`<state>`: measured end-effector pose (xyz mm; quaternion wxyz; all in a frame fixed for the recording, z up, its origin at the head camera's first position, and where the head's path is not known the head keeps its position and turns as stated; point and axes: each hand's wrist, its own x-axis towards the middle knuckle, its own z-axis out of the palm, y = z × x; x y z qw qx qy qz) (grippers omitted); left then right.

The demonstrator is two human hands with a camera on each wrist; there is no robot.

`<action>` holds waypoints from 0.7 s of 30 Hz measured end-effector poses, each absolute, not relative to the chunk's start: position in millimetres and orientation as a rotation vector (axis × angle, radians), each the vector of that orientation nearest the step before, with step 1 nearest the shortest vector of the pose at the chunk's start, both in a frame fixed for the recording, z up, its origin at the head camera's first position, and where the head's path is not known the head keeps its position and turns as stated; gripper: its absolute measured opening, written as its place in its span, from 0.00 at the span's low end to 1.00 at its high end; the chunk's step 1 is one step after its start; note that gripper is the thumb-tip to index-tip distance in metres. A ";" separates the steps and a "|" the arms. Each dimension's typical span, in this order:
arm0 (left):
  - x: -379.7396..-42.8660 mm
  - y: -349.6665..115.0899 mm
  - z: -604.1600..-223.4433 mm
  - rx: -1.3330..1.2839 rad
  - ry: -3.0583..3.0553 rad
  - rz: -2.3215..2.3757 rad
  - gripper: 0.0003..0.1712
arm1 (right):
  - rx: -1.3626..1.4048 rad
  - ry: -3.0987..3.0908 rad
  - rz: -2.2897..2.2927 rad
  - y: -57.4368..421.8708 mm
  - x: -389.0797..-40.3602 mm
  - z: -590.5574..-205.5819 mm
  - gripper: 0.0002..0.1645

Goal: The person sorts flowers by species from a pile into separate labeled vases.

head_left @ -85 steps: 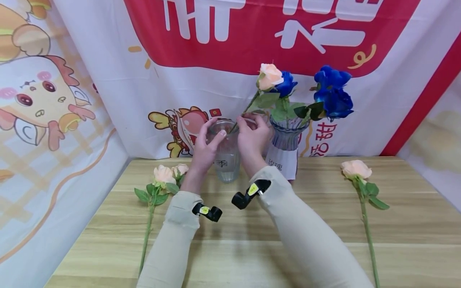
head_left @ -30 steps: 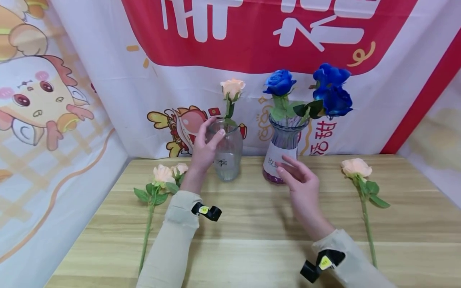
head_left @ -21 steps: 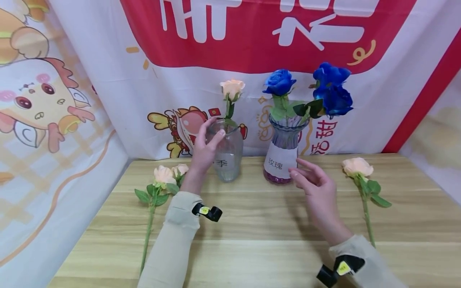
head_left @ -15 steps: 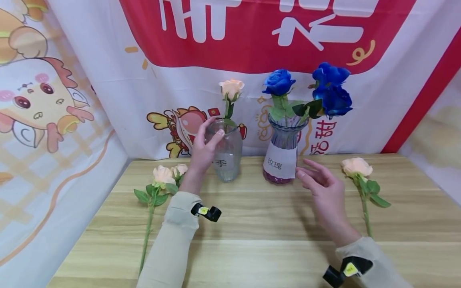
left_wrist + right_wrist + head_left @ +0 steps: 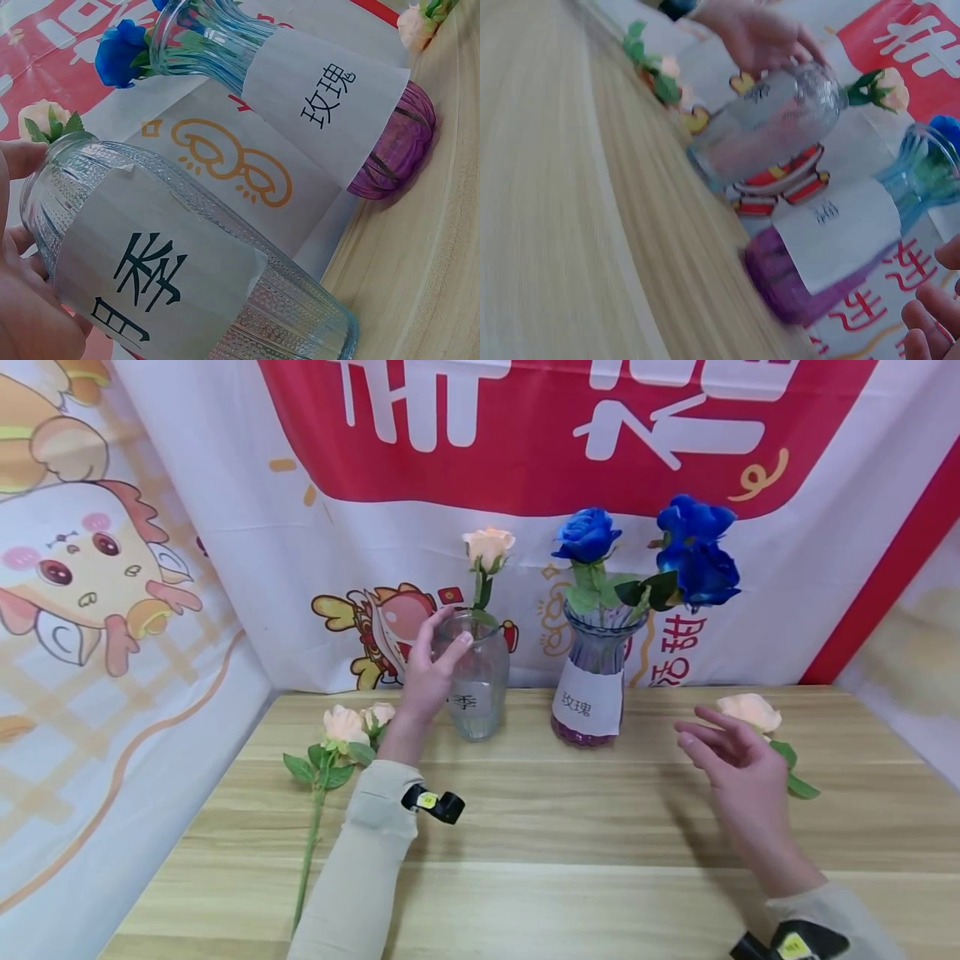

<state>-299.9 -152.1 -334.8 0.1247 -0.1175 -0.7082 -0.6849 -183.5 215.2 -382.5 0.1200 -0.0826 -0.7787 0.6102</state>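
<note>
My left hand [image 5: 426,683] grips the neck of a clear glass vase [image 5: 487,693], thumb at the front of its rim. One peach rose [image 5: 489,547] stands in that vase, and a paper label with black characters is stuck on its side, plain in the left wrist view. On the right, my right hand [image 5: 742,777] is above the table, fingers loosely bent and nothing held. Behind it lies another peach rose [image 5: 752,712], its stem mostly hidden by the hand and forearm.
A blue-and-purple glass vase [image 5: 596,652] with a white label [image 5: 588,702] and several blue roses [image 5: 588,535] stands right of the clear vase. Peach roses [image 5: 345,727] lie at the table's left. A printed cloth [image 5: 360,543] hangs behind the wooden table [image 5: 540,827].
The right hand has let go of the peach rose, which now stands upright in the clear vase. It has moved right past the blue-and-purple vase. The left hand keeps its grip.
</note>
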 end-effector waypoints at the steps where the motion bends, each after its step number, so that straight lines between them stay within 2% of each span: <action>1: -300.2 -152.1 -334.9 -0.345 -2.061 -1.999 0.34 | -0.241 -2.272 1.774 219.6 -183.2 -383.7 0.36; 11: -300.1 -152.1 -335.7 -0.351 -2.052 -2.004 0.36 | -0.188 -1.938 2.009 266.9 -183.4 -397.7 0.26; 21: -301.3 -152.1 -336.3 -0.363 -2.042 -1.999 0.36 | -0.160 -1.862 2.118 308.3 -179.5 -402.9 0.27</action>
